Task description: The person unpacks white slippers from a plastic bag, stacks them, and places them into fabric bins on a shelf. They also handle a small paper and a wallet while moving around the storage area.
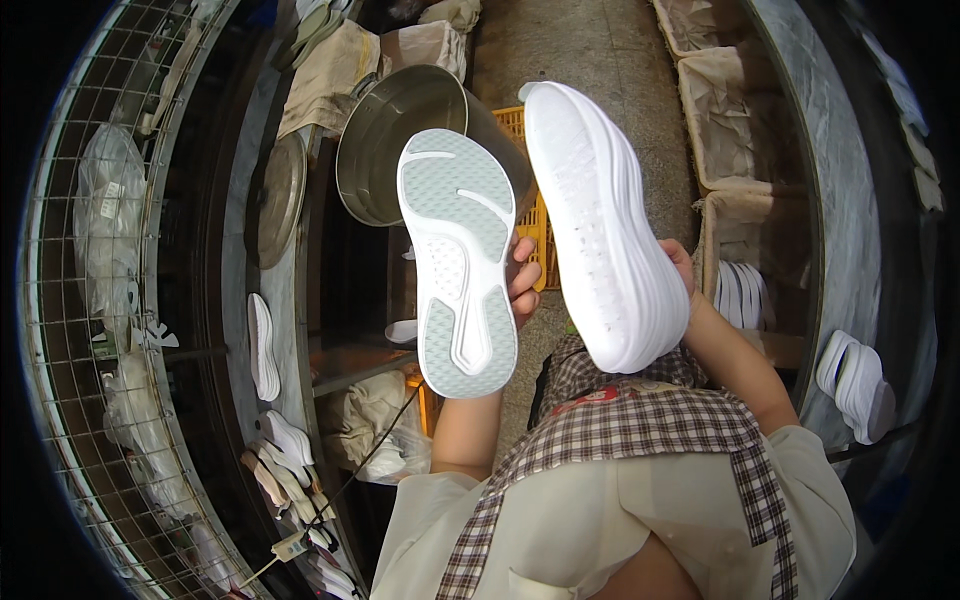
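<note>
My left hand grips a shoe sole from behind, its fingers curled round the right edge. The sole's tread side faces up, white with grey-green textured patches at toe and heel. In my right hand is a white shoe sole, or a stack of them, with ridged sidewalls and its pale inner face showing. Most of that hand is hidden behind it. The two soles are held up side by side, apart from each other.
Beyond the soles stands a large metal pot, next to a yellow crate. Lined baskets run along the right, one with white soles. More soles lie on the right ledge and the left ledge. Wire mesh borders the far left.
</note>
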